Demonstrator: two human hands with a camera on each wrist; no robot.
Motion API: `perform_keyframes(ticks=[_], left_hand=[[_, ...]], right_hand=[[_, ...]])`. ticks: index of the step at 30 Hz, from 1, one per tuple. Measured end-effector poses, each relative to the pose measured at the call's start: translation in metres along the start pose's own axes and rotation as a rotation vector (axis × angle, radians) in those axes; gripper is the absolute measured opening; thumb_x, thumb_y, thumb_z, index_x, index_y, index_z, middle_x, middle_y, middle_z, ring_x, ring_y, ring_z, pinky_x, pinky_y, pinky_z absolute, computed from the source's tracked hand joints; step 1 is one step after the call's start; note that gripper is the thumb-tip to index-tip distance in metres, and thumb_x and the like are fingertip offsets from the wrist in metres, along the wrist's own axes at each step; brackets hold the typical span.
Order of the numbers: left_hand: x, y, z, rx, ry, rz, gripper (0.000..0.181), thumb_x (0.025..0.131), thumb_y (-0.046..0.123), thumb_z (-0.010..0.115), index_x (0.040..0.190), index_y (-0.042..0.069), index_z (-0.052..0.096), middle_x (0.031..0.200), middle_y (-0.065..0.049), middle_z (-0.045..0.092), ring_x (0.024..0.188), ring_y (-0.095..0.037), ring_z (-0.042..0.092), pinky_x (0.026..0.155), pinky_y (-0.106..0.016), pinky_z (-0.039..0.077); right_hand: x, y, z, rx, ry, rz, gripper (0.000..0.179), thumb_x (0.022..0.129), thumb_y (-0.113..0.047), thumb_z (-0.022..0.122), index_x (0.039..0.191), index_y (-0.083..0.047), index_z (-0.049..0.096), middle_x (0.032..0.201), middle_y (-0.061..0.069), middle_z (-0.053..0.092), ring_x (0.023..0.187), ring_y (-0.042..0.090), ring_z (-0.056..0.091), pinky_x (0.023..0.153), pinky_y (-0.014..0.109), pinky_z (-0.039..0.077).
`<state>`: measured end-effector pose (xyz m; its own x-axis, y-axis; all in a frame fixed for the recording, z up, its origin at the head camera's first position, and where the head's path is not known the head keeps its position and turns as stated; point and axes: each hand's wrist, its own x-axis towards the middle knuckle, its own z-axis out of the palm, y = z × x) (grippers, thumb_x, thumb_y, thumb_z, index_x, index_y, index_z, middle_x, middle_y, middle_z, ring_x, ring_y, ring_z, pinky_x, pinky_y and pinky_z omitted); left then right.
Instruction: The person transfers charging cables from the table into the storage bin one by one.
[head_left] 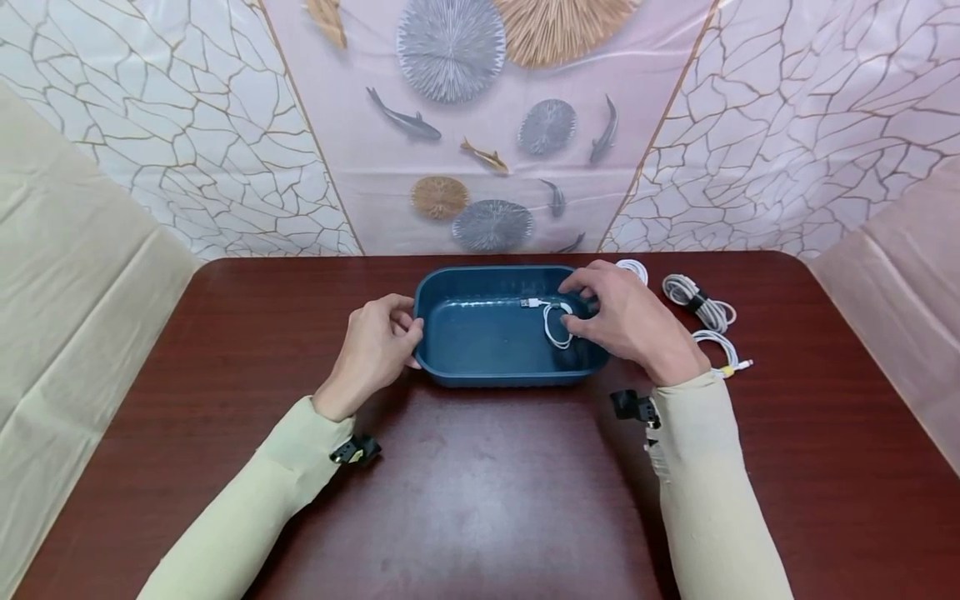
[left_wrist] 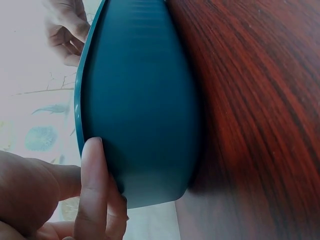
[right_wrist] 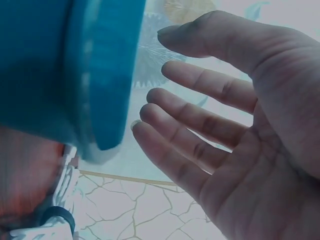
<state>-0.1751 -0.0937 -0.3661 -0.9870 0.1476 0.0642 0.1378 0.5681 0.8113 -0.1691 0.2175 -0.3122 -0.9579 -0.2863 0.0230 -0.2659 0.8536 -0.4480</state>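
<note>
A dark blue rectangular plastic bin stands on the table. My left hand pinches the rim at its left end; in the left wrist view, fingers lie against the outer wall. Inside the bin, toward the right, is a coiled white USB cable with its plug pointing left. Over the bin's right end hovers my right hand, thumb and fingers apart. The right wrist view shows nothing between its fingers. Part of the bin's right end is hidden behind this hand.
Right of the bin lie more coiled cables: a white one at the back, a grey-white bundle with a black strap, and a white one with a yellow tie. A patterned cloth backdrop rises behind the table.
</note>
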Motion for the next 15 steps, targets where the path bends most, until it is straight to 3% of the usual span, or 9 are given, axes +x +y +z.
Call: perform_keyframes(ticks=[15], left_hand=[[0.001,0.001,0.001,-0.002,-0.004,0.002,0.035,0.098,0.009,0.064,0.129,-0.006,0.061,0.093,-0.017,0.067,0.057,-0.012,0.069,0.05,-0.028,0.062]], right_hand=[[-0.004,0.011,-0.01,-0.02,0.053,-0.027,0.035,0.088,-0.017,0.076,0.12,-0.005,0.07,0.116,0.017,0.066,0.104,0.033,0.061,0.088,0.048,0.054]])
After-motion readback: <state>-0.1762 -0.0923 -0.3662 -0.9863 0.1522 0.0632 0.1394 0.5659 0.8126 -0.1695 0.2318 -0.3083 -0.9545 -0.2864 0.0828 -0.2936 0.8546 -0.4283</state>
